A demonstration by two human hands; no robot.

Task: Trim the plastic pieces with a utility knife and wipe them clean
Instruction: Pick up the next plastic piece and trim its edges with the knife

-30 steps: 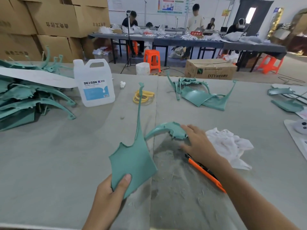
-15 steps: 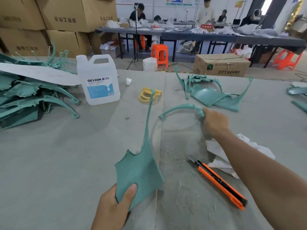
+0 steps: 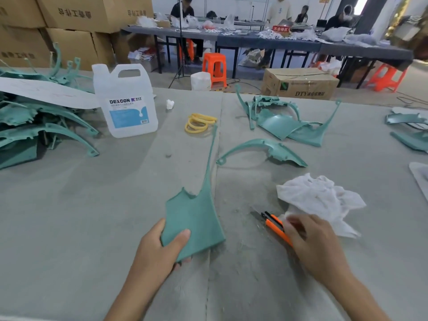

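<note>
My left hand grips the wide lower corner of a teal plastic piece whose thin stem reaches away from me over the grey table. A curved teal piece lies loose on the table beyond it. My right hand is over the rear of the orange utility knife, fingers blurred and reaching onto its handle; whether they grasp it is unclear. The knife's blade end points away to the left. A crumpled white rag lies just past the knife.
A white DEXCON jug stands at the back left beside a heap of teal pieces. Yellow rubber bands and several teal pieces lie farther back. More teal parts sit at the right edge.
My right hand let go of the curved teal piece, leaving it on the table, and came back toward me onto the orange knife. My left hand kept its hold on the flat piece.
</note>
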